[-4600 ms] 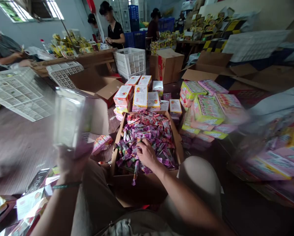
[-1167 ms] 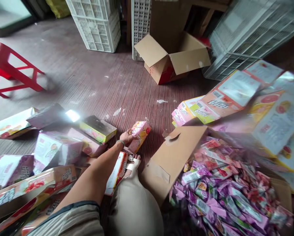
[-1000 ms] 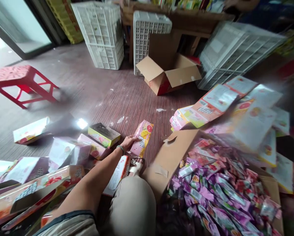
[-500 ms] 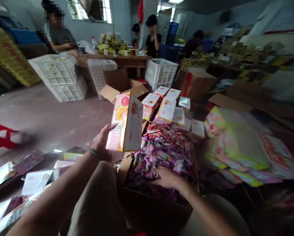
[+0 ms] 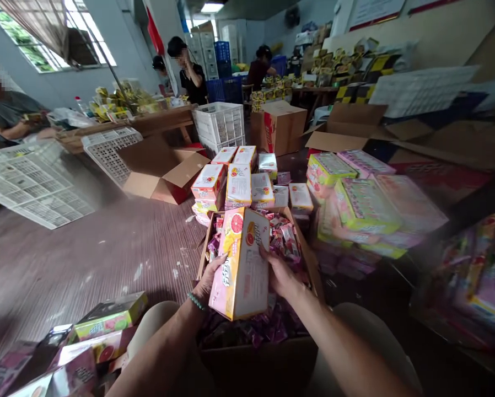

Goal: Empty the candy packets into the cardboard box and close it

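Observation:
Between my hands is a pink, yellow and white packaging box (image 5: 247, 275) with grapefruit pictures, tilted above an open carton. My left hand (image 5: 209, 278), with a beaded bracelet on its wrist, grips the box's left side. On its right edge my right hand (image 5: 283, 273) is closed, fingers partly hidden. Below, the brown carton (image 5: 309, 253) stands between my knees, full of small purple and red wrapped packets (image 5: 268, 328). Just beyond it several similar boxes (image 5: 238, 184) are stacked.
Boxes lie on the floor at lower left (image 5: 107, 320). Green and pink boxes (image 5: 365, 207) are piled at right. An open carton (image 5: 165, 171) and white crates (image 5: 225, 124) stand farther back. Other people sit at tables behind, one a person in black (image 5: 193, 77).
My right hand has left the packets and taken hold of the box. The box has come lower, over the carton. The view has turned to the right.

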Demonstrator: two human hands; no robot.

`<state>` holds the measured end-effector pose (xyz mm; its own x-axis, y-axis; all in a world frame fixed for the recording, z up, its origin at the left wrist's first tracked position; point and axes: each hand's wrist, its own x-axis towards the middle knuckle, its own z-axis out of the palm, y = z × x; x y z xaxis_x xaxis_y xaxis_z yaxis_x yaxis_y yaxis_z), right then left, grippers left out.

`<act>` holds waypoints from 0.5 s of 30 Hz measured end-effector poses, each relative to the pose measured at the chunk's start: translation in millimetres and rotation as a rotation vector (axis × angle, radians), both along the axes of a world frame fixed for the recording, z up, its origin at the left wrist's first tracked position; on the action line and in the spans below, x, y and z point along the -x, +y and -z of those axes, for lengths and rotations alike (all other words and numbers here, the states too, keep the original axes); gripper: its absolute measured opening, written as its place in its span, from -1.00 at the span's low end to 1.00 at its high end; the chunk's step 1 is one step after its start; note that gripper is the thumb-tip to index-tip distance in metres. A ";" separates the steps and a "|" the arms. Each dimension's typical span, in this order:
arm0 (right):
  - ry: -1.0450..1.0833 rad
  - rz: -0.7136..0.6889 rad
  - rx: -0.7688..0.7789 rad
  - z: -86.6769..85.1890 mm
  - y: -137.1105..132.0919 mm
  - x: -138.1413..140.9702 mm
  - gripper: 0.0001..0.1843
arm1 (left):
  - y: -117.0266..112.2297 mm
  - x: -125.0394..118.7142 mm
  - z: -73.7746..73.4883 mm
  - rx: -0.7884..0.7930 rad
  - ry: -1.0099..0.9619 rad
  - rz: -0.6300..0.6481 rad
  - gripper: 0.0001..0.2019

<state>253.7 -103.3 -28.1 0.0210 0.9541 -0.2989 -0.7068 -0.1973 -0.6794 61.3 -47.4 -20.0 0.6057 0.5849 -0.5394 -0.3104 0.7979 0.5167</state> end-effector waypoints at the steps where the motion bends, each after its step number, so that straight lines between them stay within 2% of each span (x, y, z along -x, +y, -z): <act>1: 0.008 -0.006 0.006 0.5 1.5 -1.9 -0.44 | 2.5 -3.4 -0.6 0.010 0.034 -0.007 -0.61; 7: 0.044 0.021 0.053 4.6 5.9 -7.5 -0.44 | 13.5 -7.3 -5.6 0.022 0.052 0.029 -0.71; 10: 0.044 0.047 0.051 13.2 9.4 -6.4 -0.41 | 11.6 -9.0 -12.2 -0.097 0.049 0.036 -0.63; 15: 0.091 -0.036 0.108 26.7 15.3 -0.6 -0.39 | 9.3 -13.1 -18.7 -0.283 0.140 -0.045 -0.45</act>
<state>254.3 -88.0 -54.7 -0.0451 0.9160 -0.3985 -0.7557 -0.2922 -0.5861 74.5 -38.1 -1.3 0.5069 0.7483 -0.4279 -0.2522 0.6034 0.7565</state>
